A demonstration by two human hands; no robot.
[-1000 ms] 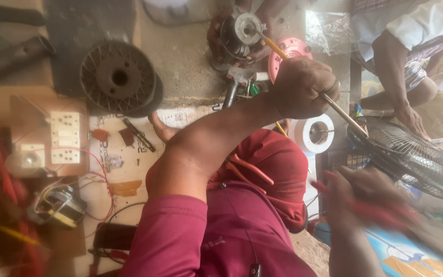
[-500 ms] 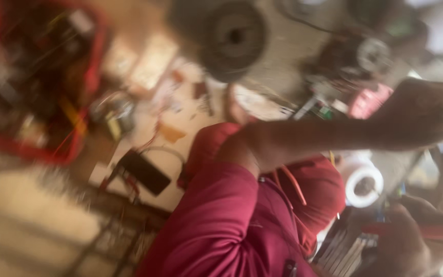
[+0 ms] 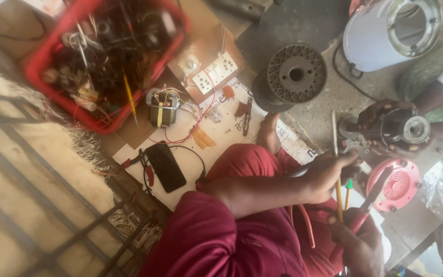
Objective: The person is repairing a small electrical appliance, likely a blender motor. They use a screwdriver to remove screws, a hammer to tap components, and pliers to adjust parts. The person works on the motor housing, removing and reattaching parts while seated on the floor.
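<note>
The left hand [image 3: 329,174] closes its grip around a yellow rod [image 3: 337,169] whose long axis runs near upright, just left of the red fan cover [image 3: 398,184]. Directly below, the right hand [image 3: 357,246] clasps red-handled pliers [image 3: 367,205], jaws angled toward that cover.

Your one head camera looks steeply down at your lap and hands, close in, with the cluttered floor [image 3: 303,110] beyond.

Both hands [image 3: 329,177] on a yellow screwdriver [image 3: 338,192] above maroon-clad knees [image 3: 252,164]
</note>
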